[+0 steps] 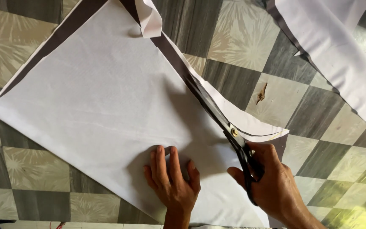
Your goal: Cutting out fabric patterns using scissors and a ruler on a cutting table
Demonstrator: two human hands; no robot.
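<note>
I press my left hand point(172, 180) flat on the white fabric sheet point(98, 114), fingers spread and released, palm down, gripping nothing. It lies on the part of the sheet nearest to me, just beside the scissors point(221, 123).

My right hand point(272, 182) is clenched around the dark handles of the scissors, thumb through one loop and fingers wrapped about the other. The long black blades run up and away from my hand along the right edge of the sheet, with the brass pivot screw just above my knuckles. The blades lie close together along that edge; I cannot tell whether they are fully closed.

The sheet is a large white piece laid out like a diamond, one corner pointing off to the far side from the scissors. A dark layer shows as a narrow band along its upper edges. To the other side of the blades from the sheet, a narrow white strip point(242, 116) hangs apart from the main piece, touching the blades and ending in a point beyond the pivot. At the top of the sheet, above the blade tips, a small white flap point(149, 19) curls upward.

Everything lies on a checked surface point(238, 38) of grey wood-look squares and pale starburst squares. Well apart from the scissors, toward the upper corner, a second white piece of cloth point(339, 46) with a dark border lies across the squares.
</note>
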